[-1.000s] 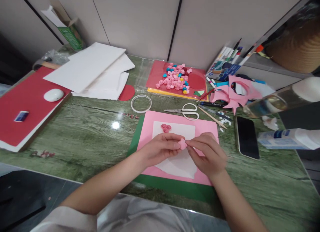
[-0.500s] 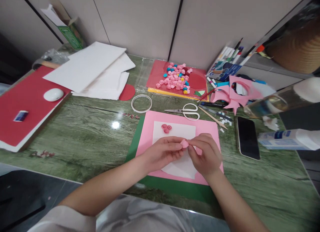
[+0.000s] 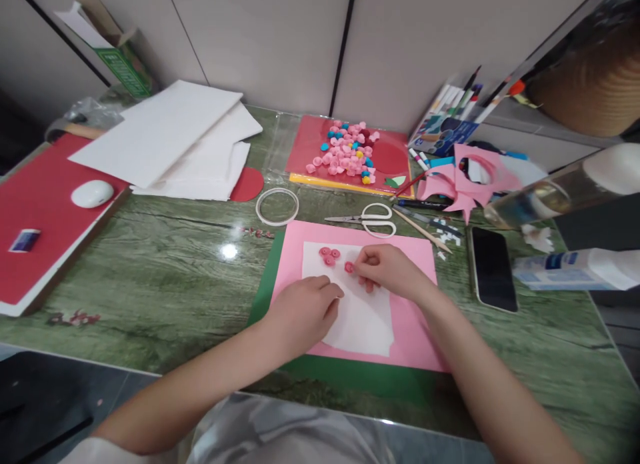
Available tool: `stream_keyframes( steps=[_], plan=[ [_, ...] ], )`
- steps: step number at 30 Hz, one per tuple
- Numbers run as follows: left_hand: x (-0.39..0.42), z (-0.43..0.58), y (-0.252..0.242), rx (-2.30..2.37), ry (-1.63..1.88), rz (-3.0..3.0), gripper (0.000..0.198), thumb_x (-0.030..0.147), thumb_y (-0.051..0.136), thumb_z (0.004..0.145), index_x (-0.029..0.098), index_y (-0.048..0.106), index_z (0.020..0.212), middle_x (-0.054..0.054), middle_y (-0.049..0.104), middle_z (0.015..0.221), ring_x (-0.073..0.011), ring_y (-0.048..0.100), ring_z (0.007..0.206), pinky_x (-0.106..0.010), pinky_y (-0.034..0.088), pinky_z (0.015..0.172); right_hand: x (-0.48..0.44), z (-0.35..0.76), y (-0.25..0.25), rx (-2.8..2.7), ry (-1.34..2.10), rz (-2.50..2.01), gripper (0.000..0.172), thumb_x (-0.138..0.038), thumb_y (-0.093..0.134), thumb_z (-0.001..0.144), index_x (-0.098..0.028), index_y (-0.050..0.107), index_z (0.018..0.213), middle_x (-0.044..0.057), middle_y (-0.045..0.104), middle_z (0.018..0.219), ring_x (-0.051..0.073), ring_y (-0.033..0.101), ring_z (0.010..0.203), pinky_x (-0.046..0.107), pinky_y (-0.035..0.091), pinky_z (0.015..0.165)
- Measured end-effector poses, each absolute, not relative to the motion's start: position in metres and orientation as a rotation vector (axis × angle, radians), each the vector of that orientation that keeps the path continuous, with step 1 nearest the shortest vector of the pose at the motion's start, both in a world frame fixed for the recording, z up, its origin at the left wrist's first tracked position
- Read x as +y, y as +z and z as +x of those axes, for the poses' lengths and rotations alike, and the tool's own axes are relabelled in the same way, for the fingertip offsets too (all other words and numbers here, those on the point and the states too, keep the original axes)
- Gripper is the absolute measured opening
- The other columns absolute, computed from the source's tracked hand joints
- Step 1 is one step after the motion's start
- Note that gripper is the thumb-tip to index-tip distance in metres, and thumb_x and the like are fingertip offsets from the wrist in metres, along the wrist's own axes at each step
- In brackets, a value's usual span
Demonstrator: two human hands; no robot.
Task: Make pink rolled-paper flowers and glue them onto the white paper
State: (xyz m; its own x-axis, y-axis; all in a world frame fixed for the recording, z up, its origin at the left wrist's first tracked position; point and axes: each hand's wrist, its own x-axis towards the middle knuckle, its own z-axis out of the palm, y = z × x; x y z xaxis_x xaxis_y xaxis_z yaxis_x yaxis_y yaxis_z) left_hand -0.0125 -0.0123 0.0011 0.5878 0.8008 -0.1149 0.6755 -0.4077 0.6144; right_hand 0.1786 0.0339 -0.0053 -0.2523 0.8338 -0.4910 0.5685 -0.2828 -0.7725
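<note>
A small rolled pink paper flower (image 3: 349, 267) is pinched between the thumb and fingertips of my right hand (image 3: 381, 267), at the upper part of a white paper sheet (image 3: 357, 324). Just left of it, three similar darker pink paper flowers (image 3: 329, 255) sit clustered on the same sheet. My left hand (image 3: 306, 311) rests on the sheet's left side, loosely bent, thumb and forefinger apart, with nothing seen in it. Under the white sheet lies pink paper (image 3: 415, 344), and beneath that green paper (image 3: 370, 382).
White-handled scissors (image 3: 377, 220), a tape roll (image 3: 277, 207) and a wooden stick (image 3: 423, 231) lie beyond the sheets. Behind them, many pink, blue and yellow paper rolls (image 3: 345, 154) cover a red packet. A phone (image 3: 493, 267) and a bottle (image 3: 575, 269) are on the right.
My hands, earlier together around a pink paper piece, have separated. The right moved up to the sheet with the flower; the left let go and lowered onto the paper. The view shifted slightly.
</note>
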Motion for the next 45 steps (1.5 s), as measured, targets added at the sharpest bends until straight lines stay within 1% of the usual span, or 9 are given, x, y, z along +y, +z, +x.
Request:
stream_keyframes(
  steps=[4, 8, 13, 19, 23, 28, 33, 39, 45],
  plan=[
    [-0.013, -0.016, -0.011, 1.323, 0.181, 2.468, 0.025, 0.012, 0.037, 0.082, 0.015, 0.061, 0.092, -0.006, 0.059, 0.075, -0.0192, 0.057, 0.072, -0.033, 0.046, 0.065, 0.047, 0.169, -0.01, -1.759, 1.58, -1.794, 0.015, -0.027, 0.056, 0.068, -0.017, 0.052, 0.057, 0.001, 0.06, 0.048, 0.01, 0.054, 0.04, 0.019, 0.038, 0.04],
    [-0.012, -0.016, -0.014, 1.353, 0.206, 2.575, 0.023, 0.012, 0.04, 0.082, 0.016, 0.059, 0.095, -0.005, 0.057, 0.076, -0.0195, 0.056, 0.071, -0.033, 0.046, 0.064, 0.046, 0.164, -0.012, -1.785, 1.511, -1.843, 0.018, -0.029, 0.055, 0.068, -0.018, 0.05, 0.055, -0.001, 0.058, 0.045, 0.009, 0.052, 0.038, 0.018, 0.038, 0.041],
    [-0.01, -0.017, -0.012, 1.421, 0.178, 2.607, 0.029, 0.012, 0.04, 0.082, 0.017, 0.055, 0.106, -0.006, 0.056, 0.081, -0.0187, 0.055, 0.072, -0.032, 0.046, 0.063, 0.042, 0.159, -0.006, -1.849, 1.403, -1.883, 0.021, -0.029, 0.053, 0.069, -0.018, 0.048, 0.051, -0.002, 0.056, 0.042, 0.01, 0.053, 0.038, 0.019, 0.038, 0.043],
    [-0.008, -0.017, -0.013, 1.457, 0.066, 2.618, 0.043, 0.011, 0.038, 0.081, 0.02, 0.044, 0.122, -0.006, 0.054, 0.087, -0.0169, 0.053, 0.072, -0.03, 0.046, 0.063, 0.041, 0.155, -0.007, -1.881, 1.311, -1.94, 0.018, -0.027, 0.051, 0.069, -0.019, 0.05, 0.053, -0.003, 0.056, 0.043, 0.01, 0.053, 0.038, 0.019, 0.037, 0.042],
    [-0.008, -0.016, -0.014, 1.443, 0.02, 2.614, 0.045, 0.01, 0.038, 0.08, 0.02, 0.042, 0.124, -0.007, 0.054, 0.088, -0.0178, 0.052, 0.075, -0.031, 0.046, 0.065, 0.041, 0.155, -0.009, -1.88, 1.321, -1.942, 0.018, -0.027, 0.05, 0.069, -0.019, 0.049, 0.053, -0.003, 0.058, 0.046, 0.009, 0.053, 0.038, 0.019, 0.038, 0.041],
    [-0.007, -0.015, -0.015, 1.452, 0.002, 2.61, 0.046, 0.009, 0.038, 0.079, 0.019, 0.041, 0.123, -0.007, 0.053, 0.088, -0.0186, 0.051, 0.076, -0.031, 0.045, 0.064, 0.041, 0.154, -0.007, -1.904, 1.3, -1.946, 0.019, -0.026, 0.049, 0.069, -0.019, 0.05, 0.052, -0.004, 0.057, 0.045, 0.01, 0.054, 0.038, 0.019, 0.038, 0.042],
    [-0.008, -0.014, -0.013, 1.454, -0.027, 2.641, 0.043, 0.01, 0.038, 0.08, 0.019, 0.043, 0.122, -0.007, 0.053, 0.089, -0.0192, 0.051, 0.077, -0.032, 0.044, 0.066, 0.041, 0.155, -0.007, -1.887, 1.349, -1.917, 0.016, -0.024, 0.048, 0.069, -0.019, 0.052, 0.055, -0.004, 0.059, 0.047, 0.009, 0.054, 0.038, 0.019, 0.04, 0.042],
    [-0.01, -0.014, -0.015, 1.499, -0.063, 2.697, 0.044, 0.012, 0.039, 0.082, 0.022, 0.04, 0.125, -0.006, 0.052, 0.088, -0.0186, 0.051, 0.077, -0.032, 0.042, 0.067, 0.042, 0.158, -0.008, -1.845, 1.437, -1.866, 0.016, -0.024, 0.047, 0.07, -0.018, 0.054, 0.057, -0.002, 0.06, 0.05, 0.009, 0.055, 0.039, 0.018, 0.041, 0.043],
    [-0.01, -0.014, -0.018, 1.504, -0.094, 2.738, 0.051, 0.012, 0.038, 0.082, 0.026, 0.033, 0.131, -0.005, 0.051, 0.088, -0.0189, 0.05, 0.076, -0.032, 0.043, 0.065, 0.045, 0.161, -0.012, -1.77, 1.543, -1.844, 0.018, -0.027, 0.05, 0.071, -0.016, 0.054, 0.057, -0.001, 0.059, 0.048, 0.008, 0.053, 0.037, 0.017, 0.041, 0.04]
  ],
)
